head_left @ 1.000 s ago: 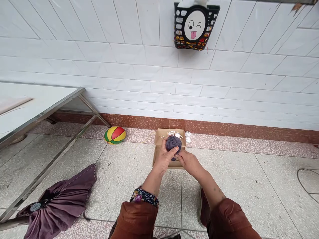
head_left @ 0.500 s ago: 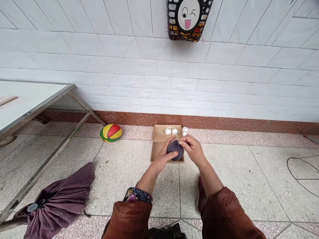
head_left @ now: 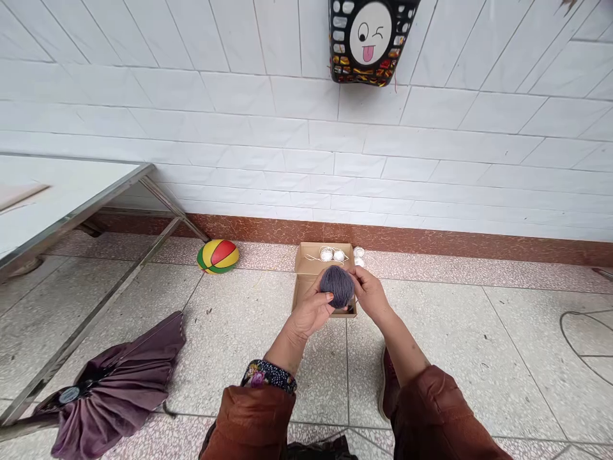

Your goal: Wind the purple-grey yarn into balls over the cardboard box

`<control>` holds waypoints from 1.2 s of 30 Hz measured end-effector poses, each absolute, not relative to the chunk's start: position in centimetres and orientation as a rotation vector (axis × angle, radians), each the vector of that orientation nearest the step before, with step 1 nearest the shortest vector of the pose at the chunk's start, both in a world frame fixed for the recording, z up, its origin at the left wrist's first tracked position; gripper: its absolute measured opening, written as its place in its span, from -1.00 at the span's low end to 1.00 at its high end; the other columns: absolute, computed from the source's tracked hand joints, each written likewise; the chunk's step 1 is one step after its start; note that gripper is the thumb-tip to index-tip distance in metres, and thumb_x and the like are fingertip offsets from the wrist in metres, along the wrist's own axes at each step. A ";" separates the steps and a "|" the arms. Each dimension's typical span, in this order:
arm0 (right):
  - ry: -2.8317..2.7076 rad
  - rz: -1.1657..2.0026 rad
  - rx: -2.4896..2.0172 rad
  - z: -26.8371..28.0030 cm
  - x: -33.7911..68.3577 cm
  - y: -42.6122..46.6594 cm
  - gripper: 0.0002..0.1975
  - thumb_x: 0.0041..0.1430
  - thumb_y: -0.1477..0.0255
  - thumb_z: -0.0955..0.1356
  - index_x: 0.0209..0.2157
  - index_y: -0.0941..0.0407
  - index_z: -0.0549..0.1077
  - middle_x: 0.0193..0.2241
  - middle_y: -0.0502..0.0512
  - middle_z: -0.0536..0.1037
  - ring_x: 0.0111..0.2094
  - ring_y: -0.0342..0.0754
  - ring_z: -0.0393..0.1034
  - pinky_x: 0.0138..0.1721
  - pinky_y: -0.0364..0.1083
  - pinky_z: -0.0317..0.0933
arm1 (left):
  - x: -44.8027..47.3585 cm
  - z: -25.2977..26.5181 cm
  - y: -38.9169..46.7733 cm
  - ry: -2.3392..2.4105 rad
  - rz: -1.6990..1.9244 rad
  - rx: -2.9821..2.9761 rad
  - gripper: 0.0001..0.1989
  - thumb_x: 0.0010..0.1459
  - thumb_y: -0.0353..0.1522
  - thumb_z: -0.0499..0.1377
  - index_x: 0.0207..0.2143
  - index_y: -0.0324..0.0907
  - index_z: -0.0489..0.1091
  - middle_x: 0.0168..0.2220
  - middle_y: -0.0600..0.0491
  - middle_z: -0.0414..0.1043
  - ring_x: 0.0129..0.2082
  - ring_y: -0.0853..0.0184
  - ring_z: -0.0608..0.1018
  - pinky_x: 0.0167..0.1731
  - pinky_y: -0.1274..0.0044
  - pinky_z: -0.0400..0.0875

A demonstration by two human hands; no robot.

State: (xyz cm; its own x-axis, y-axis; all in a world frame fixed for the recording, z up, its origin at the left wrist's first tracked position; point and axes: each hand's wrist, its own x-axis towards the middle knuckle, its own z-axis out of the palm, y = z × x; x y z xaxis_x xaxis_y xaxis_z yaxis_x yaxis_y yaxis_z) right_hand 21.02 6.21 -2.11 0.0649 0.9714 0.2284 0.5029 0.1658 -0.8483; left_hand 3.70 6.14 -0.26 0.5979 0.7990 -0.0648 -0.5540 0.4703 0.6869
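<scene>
A dark grey-purple ball of yarn (head_left: 337, 285) rests in my left hand (head_left: 310, 313), whose thumb presses on its near side. My right hand (head_left: 371, 295) is at the ball's right edge with fingertips pinched together; whether a strand of yarn lies between them is too small to see. Below and behind the ball, an open cardboard box (head_left: 301, 289) lies on the floor, partly covered by my hands. Two white yarn balls (head_left: 326, 255) with loose strands sit on its raised lid. More white balls (head_left: 359, 257) lie just right of the lid.
A striped toy ball (head_left: 218, 256) sits by the wall. A metal-framed table (head_left: 76, 220) stands at the left, with a folded purple umbrella (head_left: 119, 383) near its leg. A black basket (head_left: 338, 38) of coloured yarn hangs on the wall. A wire frame (head_left: 569, 338) lies right.
The yarn ball has turned in my left hand, and my left thumb sits lower on it. My right fingers have moved from the ball's top to its right side. The view has shifted slightly.
</scene>
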 end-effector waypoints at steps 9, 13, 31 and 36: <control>-1.867 0.745 -1.338 -1.7 20.5 4.9 -0.81 0.36 0.38 0.23 -0.20 0.07 0.47 -0.22 0.12 0.58 -0.21 0.00 0.45 -0.16 -0.05 0.28 | 2.5 0.0 7.4 0.564 1.027 0.592 -0.40 0.03 -0.37 0.35 0.14 -0.05 0.30 -0.02 -0.03 0.49 -0.11 0.23 0.56 -0.08 0.37 0.42; -1.890 0.973 -1.166 0.1 20.5 4.1 -0.82 0.32 0.32 0.31 -0.29 0.09 0.50 -0.37 0.04 0.55 -0.36 -0.08 0.40 -0.29 -0.11 0.26 | 2.2 -0.6 8.0 0.815 1.038 0.716 -0.43 -0.01 -0.33 0.36 0.09 -0.12 0.36 -0.09 0.00 0.49 -0.19 0.31 0.52 -0.20 0.50 0.38; -1.430 0.817 -1.296 -0.1 21.4 5.1 -0.78 0.24 0.26 0.34 -0.43 0.07 0.45 -0.49 -0.02 0.41 -0.44 -0.08 0.26 -0.35 -0.11 0.15 | 2.7 -0.9 6.1 0.315 0.619 0.824 -0.16 0.02 -0.35 0.29 0.33 0.13 0.08 0.22 -0.10 0.26 0.03 0.04 0.48 -0.09 0.25 0.39; -1.513 0.858 -1.358 -0.8 20.7 5.1 -0.70 0.32 0.23 0.23 -0.42 0.07 0.40 -0.50 0.01 0.42 -0.40 -0.05 0.32 -0.32 -0.11 0.20 | 2.6 -1.0 6.3 0.317 0.680 0.755 -0.24 -0.01 -0.34 0.30 0.27 -0.09 0.22 0.04 -0.18 0.44 -0.16 0.12 0.56 -0.26 0.41 0.40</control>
